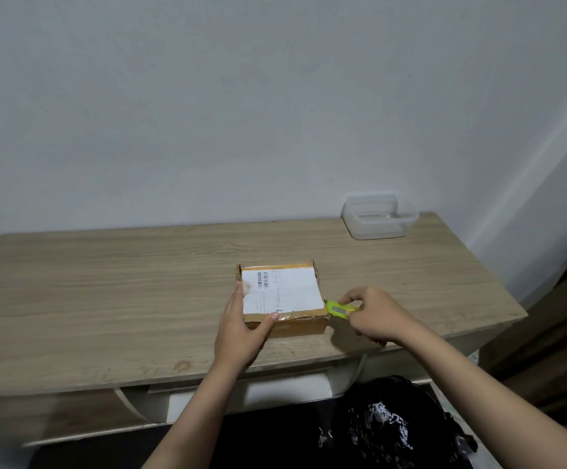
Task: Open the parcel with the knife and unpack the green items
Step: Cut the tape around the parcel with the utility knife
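The parcel [284,297], mid-table [106,282] and apparently still sealed, is being steadied by the open left hand [241,328]; the knife [338,309] is being gripped by the right hand [373,316] at its corner. Unpacking is being awaited.

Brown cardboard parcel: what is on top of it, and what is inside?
On the brown cardboard parcel lie a white shipping label, clear tape and the left hand. It is closed; its contents are hidden.
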`<state>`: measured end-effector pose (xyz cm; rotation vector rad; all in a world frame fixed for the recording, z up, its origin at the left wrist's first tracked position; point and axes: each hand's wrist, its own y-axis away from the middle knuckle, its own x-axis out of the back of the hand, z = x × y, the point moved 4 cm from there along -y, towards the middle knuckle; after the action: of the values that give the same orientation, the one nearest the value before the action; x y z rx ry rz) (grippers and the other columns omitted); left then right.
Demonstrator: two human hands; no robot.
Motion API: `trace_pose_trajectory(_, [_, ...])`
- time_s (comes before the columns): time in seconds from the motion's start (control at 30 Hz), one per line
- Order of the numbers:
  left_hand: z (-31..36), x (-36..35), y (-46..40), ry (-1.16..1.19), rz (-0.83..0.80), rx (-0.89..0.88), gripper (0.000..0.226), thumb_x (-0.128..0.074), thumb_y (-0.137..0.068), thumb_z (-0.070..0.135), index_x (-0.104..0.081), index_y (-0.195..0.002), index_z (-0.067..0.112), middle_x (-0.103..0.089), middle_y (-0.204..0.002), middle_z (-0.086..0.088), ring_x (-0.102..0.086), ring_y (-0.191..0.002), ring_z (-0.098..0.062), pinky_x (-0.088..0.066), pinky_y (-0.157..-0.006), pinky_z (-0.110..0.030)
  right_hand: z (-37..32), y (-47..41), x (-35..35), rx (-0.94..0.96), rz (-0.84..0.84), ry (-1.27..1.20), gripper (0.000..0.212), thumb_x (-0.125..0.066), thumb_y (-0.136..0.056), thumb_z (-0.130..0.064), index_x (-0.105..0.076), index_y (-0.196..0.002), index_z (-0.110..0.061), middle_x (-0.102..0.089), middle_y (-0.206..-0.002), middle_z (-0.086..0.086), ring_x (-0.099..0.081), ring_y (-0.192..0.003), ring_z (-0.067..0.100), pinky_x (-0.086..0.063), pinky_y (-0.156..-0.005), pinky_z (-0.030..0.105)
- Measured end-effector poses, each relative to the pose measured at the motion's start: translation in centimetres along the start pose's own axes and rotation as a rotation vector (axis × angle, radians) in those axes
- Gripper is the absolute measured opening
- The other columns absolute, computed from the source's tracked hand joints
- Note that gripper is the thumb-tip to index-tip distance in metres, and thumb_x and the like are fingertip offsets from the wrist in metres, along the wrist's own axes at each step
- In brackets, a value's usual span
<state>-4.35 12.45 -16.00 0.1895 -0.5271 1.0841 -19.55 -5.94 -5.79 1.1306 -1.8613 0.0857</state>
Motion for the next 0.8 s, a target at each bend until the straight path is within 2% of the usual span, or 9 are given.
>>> trace_pose_trajectory(0.1, [0.0, -0.2, 0.2, 0.016, 0.011, 0.021, 0.097, -0.073, -0.069, 0.053, -0.023, -0.148, 0.025, -0.043, -0.146, 0.004, -0.039, -0.133, -0.014, -0.036, -0.106, -0.032, 0.5, 0.4, 0.2, 0.019, 0.078, -0.052, 0.039, -0.046, -0.075, -0.006, -0.061, -0.107, -0.023, -0.060, -0.058, 0.008, -0.047, -0.030, 0.015, -0.038, -0.033, 0.021])
trace_pose_trajectory(0.2, [0.4, -0.3, 0.8, 0.054, 0.054, 0.058, 0.100, -0.081, -0.067, 0.044, -0.026, -0.147, 0.021, -0.044, -0.144, -0.001, -0.041, -0.131, -0.015, -0.034, -0.103, -0.026, 0.8, 0.8, 0.4, 0.063, 0.172, -0.075, 0.038, -0.048, -0.077, -0.005, -0.063, -0.106, -0.025, -0.058, -0.055, -0.001, -0.047, -0.027, 0.009, -0.036, -0.033, 0.017])
trace_pose_trajectory(0.27, [0.8, 0.0, 1.2, 0.083, 0.051, 0.075, 0.107, -0.085, -0.060, 0.045, -0.027, -0.147, 0.021, -0.044, -0.139, -0.001, -0.042, -0.128, -0.015, -0.032, -0.100, -0.023, 1.0, 1.0, 0.5, 0.088, 0.235, -0.074, 0.036, -0.051, -0.079, -0.005, -0.064, -0.109, -0.021, -0.058, -0.062, -0.007, -0.048, -0.034, 0.005, -0.037, -0.038, 0.016])
trace_pose_trajectory(0.33, [0.9, 0.4, 1.3, 0.103, 0.036, 0.092, 0.115, -0.081, -0.051, 0.058, -0.026, -0.147, 0.027, -0.043, -0.130, 0.002, -0.042, -0.124, -0.013, -0.032, -0.101, -0.024, 1.3, 1.2, 0.5, 0.110, 0.280, -0.082, 0.037, -0.052, -0.082, -0.006, -0.064, -0.114, -0.020, -0.055, -0.067, -0.012, -0.046, -0.047, 0.000, -0.035, -0.047, 0.013])
trace_pose_trajectory(0.43, [0.1, 1.3, 0.0, 0.094, -0.011, 0.121, 0.094, -0.075, -0.065, 0.054, -0.029, -0.144, 0.034, -0.036, -0.125, -0.001, -0.040, -0.125, -0.018, -0.031, -0.108, -0.031, 1.5, 1.6, 0.2, 0.154, 0.317, -0.100, 0.038, -0.054, -0.084, -0.006, -0.063, -0.118, -0.019, -0.045, -0.066, -0.022, -0.042, -0.054, -0.004, -0.031, -0.051, 0.005])
trace_pose_trajectory(0.53, [-0.3, 1.7, -2.0, 0.104, -0.207, 0.080, 0.080, -0.072, -0.067, 0.047, -0.033, -0.137, 0.046, -0.020, -0.150, -0.007, -0.016, -0.142, -0.018, -0.030, -0.111, -0.051, 1.7, 2.0, 0.0, 0.166, 0.337, -0.122, 0.038, -0.055, -0.083, -0.005, -0.063, -0.118, -0.018, -0.048, -0.067, -0.021, -0.050, -0.049, -0.002, -0.038, -0.051, 0.006])
trace_pose_trajectory(0.57, [-0.3, 1.7, -2.3, 0.084, -0.272, 0.069, 0.080, -0.070, -0.063, 0.045, -0.035, -0.135, 0.046, -0.015, -0.154, -0.007, -0.011, -0.144, -0.018, -0.028, -0.112, -0.051, 1.9, 2.1, -0.1, 0.165, 0.335, -0.130, 0.037, -0.055, -0.083, -0.005, -0.063, -0.117, -0.018, -0.049, -0.066, -0.021, -0.052, -0.050, -0.005, -0.040, -0.051, 0.007])
trace_pose_trajectory(0.67, [-0.4, 1.8, -2.4, 0.058, -0.332, 0.056, 0.089, -0.070, -0.051, 0.053, -0.041, -0.134, 0.038, -0.020, -0.147, -0.008, -0.015, -0.142, -0.020, -0.016, -0.117, -0.033, 2.7, 2.2, -0.6, 0.155, 0.316, -0.169, 0.037, -0.055, -0.085, -0.006, -0.062, -0.119, -0.020, -0.051, -0.069, -0.019, -0.053, -0.049, -0.011, -0.039, -0.047, 0.006])
trace_pose_trajectory(0.8, [-0.8, 1.9, -1.2, 0.057, -0.267, 0.048, 0.089, -0.074, -0.043, 0.066, -0.048, -0.125, 0.045, -0.026, -0.127, -0.003, -0.026, -0.131, -0.015, -0.022, -0.115, -0.031, 3.9, 2.3, -1.3, 0.131, 0.332, -0.258, 0.037, -0.055, -0.086, -0.009, -0.061, -0.119, -0.025, -0.060, -0.075, -0.011, -0.055, -0.044, -0.008, -0.039, -0.041, 0.006])
